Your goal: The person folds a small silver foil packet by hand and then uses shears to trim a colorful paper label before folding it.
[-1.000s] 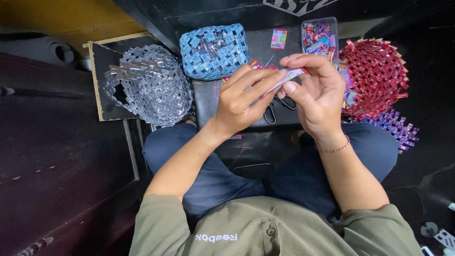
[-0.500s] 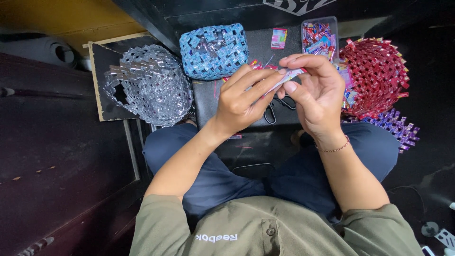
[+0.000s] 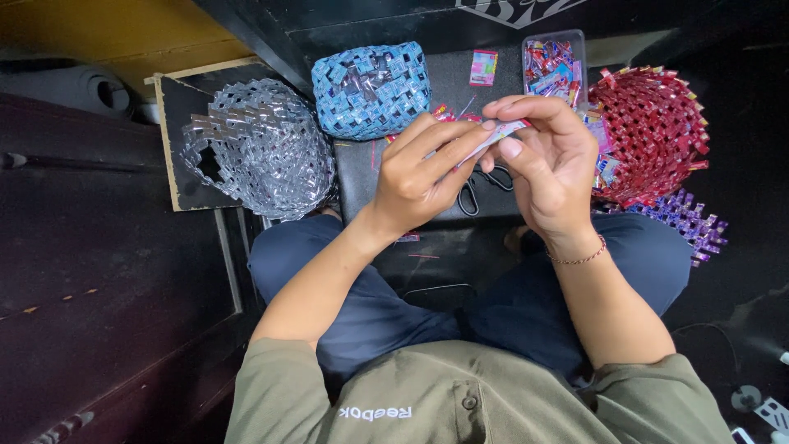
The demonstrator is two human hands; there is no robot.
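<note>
Both hands up over the lap: left hand (image 3: 423, 168) and right hand (image 3: 546, 160) pinching a thin folded wrapper strip (image 3: 497, 136) between fingertips, held taut for creasing, scissors (image 3: 477, 193) just below.

My hands (image 3: 485, 164) meet over my lap, pinching a folded wrapper strip (image 3: 493, 138) between them. Taking that strip as the mark: scissors (image 3: 481, 191) lie just below it on the worktop (image 3: 362, 177). A woven basket (image 3: 371, 89) sits beyond it to the left, another woven piece (image 3: 259, 148) farther left. A tray of wrappers (image 3: 552, 59) stands beyond it, a third basket (image 3: 653, 136) to its right.
</note>
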